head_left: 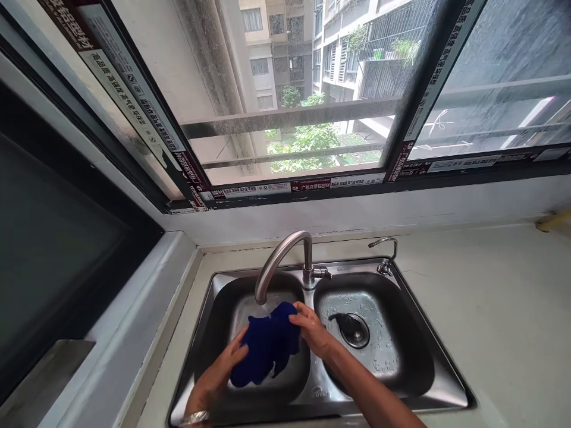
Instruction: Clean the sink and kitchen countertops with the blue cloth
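A dark blue cloth [266, 343] hangs bunched over the left basin of a steel double sink [414, 380], right under the spout of the curved tap [280, 261]. My left hand [223, 368] grips the cloth's left side from below, fingers wrapped on it. My right hand [312, 330] pinches its upper right edge. A bracelet sits on my left wrist. Water seems to run from the spout onto the cloth.
The right basin holds a black drain plug [351, 329] and water drops. A small second tap [386, 254] stands behind it. A pale counter [499, 309] spreads to the right. A sliding window [294, 184] looks out on buildings and trees.
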Tool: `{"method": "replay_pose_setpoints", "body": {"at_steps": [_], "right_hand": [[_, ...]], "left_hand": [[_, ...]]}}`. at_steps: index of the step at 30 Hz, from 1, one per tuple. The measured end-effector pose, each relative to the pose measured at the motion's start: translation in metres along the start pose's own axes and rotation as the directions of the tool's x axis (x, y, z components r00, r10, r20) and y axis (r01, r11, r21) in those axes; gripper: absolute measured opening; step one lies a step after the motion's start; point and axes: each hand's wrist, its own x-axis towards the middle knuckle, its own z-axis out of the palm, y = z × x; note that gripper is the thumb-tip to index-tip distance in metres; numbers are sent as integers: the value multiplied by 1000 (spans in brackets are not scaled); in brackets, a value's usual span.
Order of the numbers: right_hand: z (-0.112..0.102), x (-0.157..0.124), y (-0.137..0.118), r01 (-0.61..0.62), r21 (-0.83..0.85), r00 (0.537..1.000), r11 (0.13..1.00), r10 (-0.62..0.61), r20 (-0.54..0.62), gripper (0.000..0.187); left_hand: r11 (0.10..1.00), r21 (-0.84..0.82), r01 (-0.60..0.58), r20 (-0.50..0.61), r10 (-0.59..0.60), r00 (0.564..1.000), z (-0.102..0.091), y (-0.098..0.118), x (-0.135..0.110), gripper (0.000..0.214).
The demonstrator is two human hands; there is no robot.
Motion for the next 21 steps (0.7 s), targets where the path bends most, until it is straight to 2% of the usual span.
{"method": "replay_pose_setpoints", "body": {"at_steps": [2, 3, 6, 8, 10, 12, 14, 15, 17, 19, 21], "right_hand": [[-4, 5, 1, 20, -100, 998, 995, -26, -53, 39], [-7, 6, 1, 30, -171, 995, 985, -46, -88, 38], [-16, 6, -1, 65, -438, 974, 897, -152, -167, 45], [-19, 4, -6, 80, -636, 960, 768, -230, -157, 47], [-21, 2, -15, 85, -762, 970, 642, -227, -82, 44], [-23, 1, -23, 110, -804, 991, 584, -123, 46, 45], [-24, 1, -29, 179, -835, 982, 520, -40, 186, 54], [-25, 1, -30, 221, -859, 972, 462, -33, 232, 56], [-27, 3, -30, 260, -895, 965, 363, -66, 254, 47], [-29, 7, -26, 201, -897, 980, 394, -79, 185, 27], [-32, 12, -21, 125, -855, 992, 504, -40, 121, 11]], "left_hand": [[998, 65, -28, 131, 19, 991, 1, -9, 0, 105], [991, 127, -30, 142, 12, 990, 1, -13, 1, 110], [969, 245, 22, 20, -28, 999, -4, -21, 4, 113], [979, 204, 5, -95, 15, 995, -7, -23, 6, 115], [985, 156, -78, -197, 109, 974, -7, -20, 8, 111], [979, 158, -128, -235, 163, 958, -4, -15, 7, 106], [976, 192, -105, -176, 140, 974, 0, -10, 5, 109], [973, 218, -77, -109, 102, 989, 1, -8, 4, 112], [946, 323, -34, 31, 26, 999, 3, -9, 2, 111], [888, 460, 13, 61, -46, 997, 2, -15, 3, 89], [840, 538, 72, 5, -88, 996, -1, -24, 5, 53]]}}
